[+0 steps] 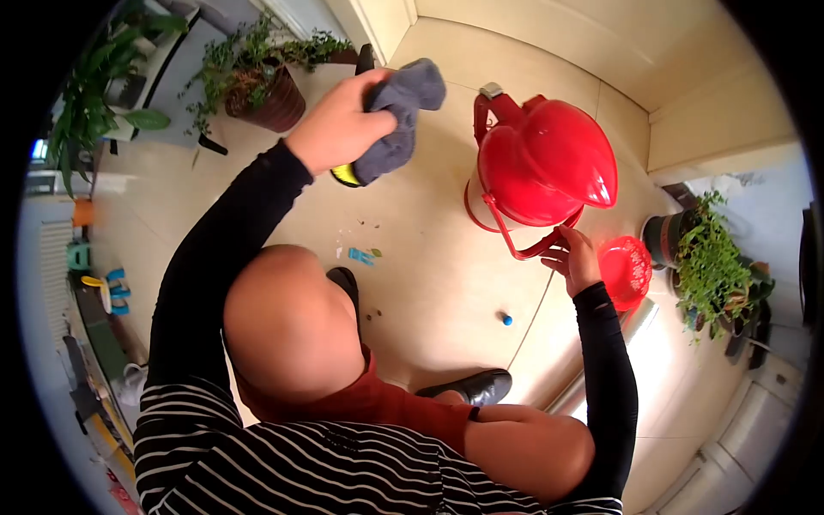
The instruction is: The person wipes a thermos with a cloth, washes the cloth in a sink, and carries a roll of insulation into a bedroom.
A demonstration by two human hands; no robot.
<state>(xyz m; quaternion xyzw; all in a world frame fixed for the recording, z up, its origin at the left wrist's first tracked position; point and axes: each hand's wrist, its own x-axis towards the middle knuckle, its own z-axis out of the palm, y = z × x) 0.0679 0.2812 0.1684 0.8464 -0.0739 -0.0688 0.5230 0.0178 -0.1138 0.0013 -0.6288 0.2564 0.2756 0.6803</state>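
My left hand (343, 123) is closed around a grey cloth (395, 129), which hangs folded from my fingers above the floor. Under that hand a black and yellow object (346, 175) shows in part; I cannot tell what it is. To the right stands a red bucket with a shiny heart-shaped lid (558, 154) and a pale lower body. My right hand (575, 261) grips its red carrying handle (524, 249), with the thumb over it and the other fingers curled loosely below.
A blue clip (361, 257), bits of debris and a small blue ball (507, 320) lie on the tiled floor. A red plastic basket (625, 270) sits right of the bucket. Potted plants (270, 99) stand at upper left, and another plant (714, 266) is at right.
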